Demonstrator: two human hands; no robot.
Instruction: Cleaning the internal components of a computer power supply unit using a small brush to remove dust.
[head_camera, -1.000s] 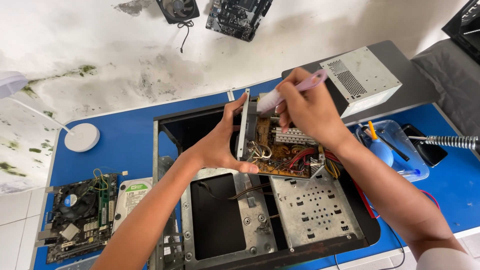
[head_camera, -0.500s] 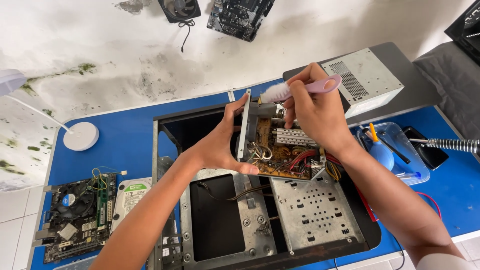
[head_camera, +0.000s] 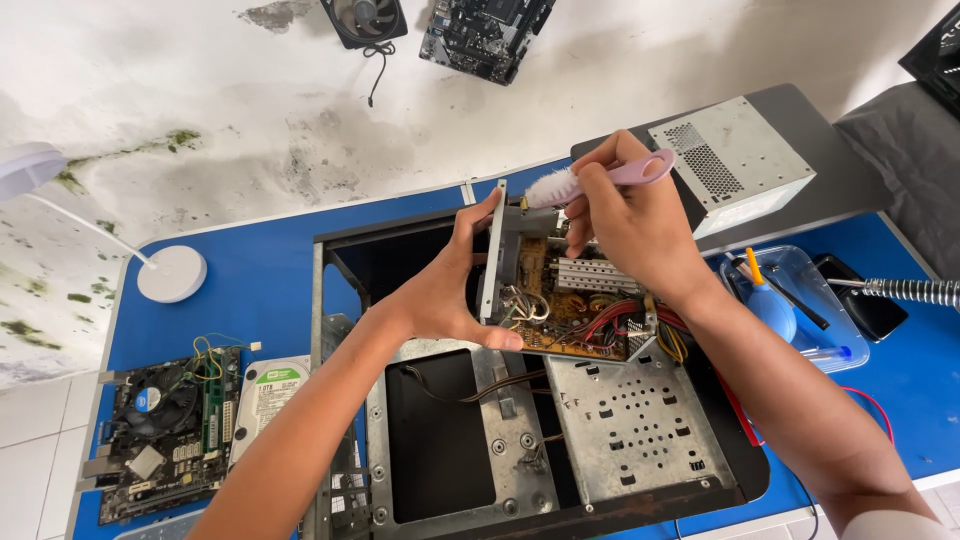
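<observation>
My left hand (head_camera: 447, 290) grips the metal end plate of an opened power supply board (head_camera: 585, 310), a brown circuit board with coloured wires and silver heat sinks, held over an open computer case (head_camera: 560, 450). My right hand (head_camera: 630, 220) holds a lilac-handled brush (head_camera: 590, 180). Its white bristles touch the top of the board near the plate.
A grey power supply cover (head_camera: 735, 160) lies at the back right. A clear tray (head_camera: 795, 305) with a blue blower and tools sits at right. At left are a motherboard (head_camera: 165, 430), a hard drive (head_camera: 265, 395) and a white lamp base (head_camera: 172, 273).
My right hand has shifted the brush slightly up and left across the top of the board. My left hand keeps its hold on the plate.
</observation>
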